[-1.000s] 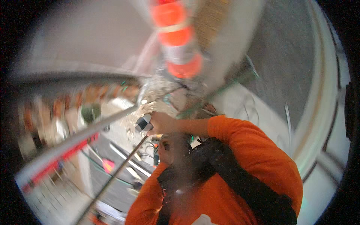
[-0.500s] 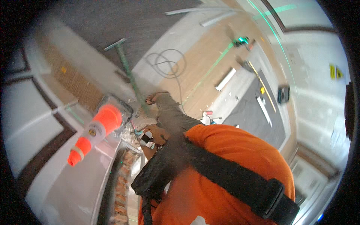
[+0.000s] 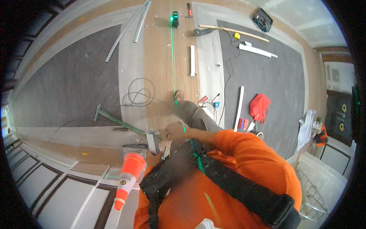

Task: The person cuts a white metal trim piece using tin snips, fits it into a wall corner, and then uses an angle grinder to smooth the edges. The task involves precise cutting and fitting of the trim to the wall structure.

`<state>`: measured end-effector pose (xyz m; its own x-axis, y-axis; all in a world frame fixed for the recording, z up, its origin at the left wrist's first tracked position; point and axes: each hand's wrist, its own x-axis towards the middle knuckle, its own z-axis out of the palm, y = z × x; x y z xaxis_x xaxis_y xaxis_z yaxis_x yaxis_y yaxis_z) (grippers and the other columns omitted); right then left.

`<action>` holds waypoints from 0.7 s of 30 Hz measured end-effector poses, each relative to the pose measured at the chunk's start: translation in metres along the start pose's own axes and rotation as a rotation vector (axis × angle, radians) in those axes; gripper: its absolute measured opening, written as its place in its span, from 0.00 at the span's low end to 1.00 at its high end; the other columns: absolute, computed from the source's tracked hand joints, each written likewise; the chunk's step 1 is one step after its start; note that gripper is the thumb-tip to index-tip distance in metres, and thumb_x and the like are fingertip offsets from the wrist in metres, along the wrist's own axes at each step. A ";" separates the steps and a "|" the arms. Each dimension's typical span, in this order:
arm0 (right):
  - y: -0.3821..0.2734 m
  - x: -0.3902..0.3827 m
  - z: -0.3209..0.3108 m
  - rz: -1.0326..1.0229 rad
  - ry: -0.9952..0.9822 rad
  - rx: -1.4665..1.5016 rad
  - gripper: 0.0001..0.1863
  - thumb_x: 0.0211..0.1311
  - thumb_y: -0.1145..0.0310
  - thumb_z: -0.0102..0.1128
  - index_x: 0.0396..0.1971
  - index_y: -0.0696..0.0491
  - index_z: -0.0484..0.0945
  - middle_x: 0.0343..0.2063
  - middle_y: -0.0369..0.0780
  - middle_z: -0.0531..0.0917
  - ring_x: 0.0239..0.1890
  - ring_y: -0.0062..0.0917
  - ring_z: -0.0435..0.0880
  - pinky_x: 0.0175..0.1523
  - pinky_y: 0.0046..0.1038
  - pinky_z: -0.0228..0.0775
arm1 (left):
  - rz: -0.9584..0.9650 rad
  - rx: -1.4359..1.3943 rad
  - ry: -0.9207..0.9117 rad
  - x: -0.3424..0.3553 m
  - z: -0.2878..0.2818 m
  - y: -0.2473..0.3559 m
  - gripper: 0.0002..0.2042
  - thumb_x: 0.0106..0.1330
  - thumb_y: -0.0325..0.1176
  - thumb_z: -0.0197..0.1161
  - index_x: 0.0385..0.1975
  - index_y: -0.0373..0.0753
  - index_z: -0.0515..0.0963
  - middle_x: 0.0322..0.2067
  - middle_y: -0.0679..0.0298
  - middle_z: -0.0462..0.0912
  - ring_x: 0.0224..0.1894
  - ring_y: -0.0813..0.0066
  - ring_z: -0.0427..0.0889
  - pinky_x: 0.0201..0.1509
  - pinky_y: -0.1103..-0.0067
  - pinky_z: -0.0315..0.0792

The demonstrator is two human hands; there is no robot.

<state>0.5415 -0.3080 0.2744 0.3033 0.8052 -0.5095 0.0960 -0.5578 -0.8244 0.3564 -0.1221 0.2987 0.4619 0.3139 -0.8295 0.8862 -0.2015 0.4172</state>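
A short white metal channel piece [image 3: 153, 143] stands up in front of my left side. My left hand [image 3: 153, 158] is at its lower end and seems closed on it; the black strap and pouch hide most of the fingers. Beside that piece is a small teal-handled object [image 3: 164, 154], too blurred to name. My right hand [image 3: 176, 131] reaches across from the orange sleeve, just right of the channel piece. Motion smears its fingers, and nothing plain shows in them. Beyond the hands lies a green-handled T-shaped tool [image 3: 120, 121].
An orange cone [image 3: 130, 173] stands at the near left. A black cable [image 3: 139, 93] coils ahead near my foot [image 3: 179, 95]. Farther off is a laser level [image 3: 174, 20] casting a green line. White channel lengths [image 3: 240, 108], a red bag [image 3: 260, 108] and a tape measure [image 3: 237, 36] lie right.
My view has turned, bringing more floor on the right into sight. The cone now appears lower. My right hand shows apart from the channel piece, where before the hands were close together.
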 end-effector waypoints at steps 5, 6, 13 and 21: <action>0.029 -0.149 -0.100 0.074 0.251 -0.370 0.20 0.58 0.62 0.58 0.50 0.48 0.82 0.52 0.45 0.77 0.61 0.42 0.70 0.62 0.41 0.66 | -0.037 0.178 -0.206 -0.011 -0.026 0.057 0.35 0.53 0.44 0.74 0.57 0.32 0.67 0.47 0.42 0.80 0.49 0.43 0.80 0.54 0.61 0.73; 0.030 -0.159 -0.098 0.102 0.207 -0.353 0.20 0.57 0.59 0.61 0.48 0.49 0.82 0.50 0.46 0.77 0.59 0.42 0.72 0.60 0.44 0.68 | -0.050 0.195 -0.211 -0.015 -0.025 0.069 0.35 0.53 0.44 0.74 0.58 0.32 0.67 0.47 0.42 0.80 0.50 0.43 0.80 0.54 0.61 0.73; 0.126 -0.141 -0.118 0.175 0.214 -0.201 0.20 0.57 0.55 0.63 0.43 0.54 0.82 0.43 0.47 0.82 0.52 0.40 0.79 0.56 0.44 0.73 | -0.115 0.322 -0.266 -0.013 -0.017 0.177 0.36 0.53 0.45 0.74 0.58 0.32 0.67 0.48 0.40 0.80 0.51 0.43 0.80 0.55 0.60 0.73; 0.149 -0.213 -0.194 0.285 0.024 0.737 0.17 0.61 0.58 0.60 0.43 0.54 0.82 0.41 0.47 0.85 0.43 0.42 0.85 0.50 0.42 0.76 | 0.159 0.672 -0.206 0.109 -0.030 0.377 0.37 0.53 0.47 0.74 0.59 0.32 0.66 0.49 0.38 0.79 0.53 0.43 0.80 0.56 0.59 0.72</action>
<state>0.6752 -0.6017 0.3080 0.2426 0.6426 -0.7268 -0.6391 -0.4578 -0.6181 0.7417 -0.1355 0.3764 0.5083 0.0653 -0.8587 0.5645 -0.7783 0.2750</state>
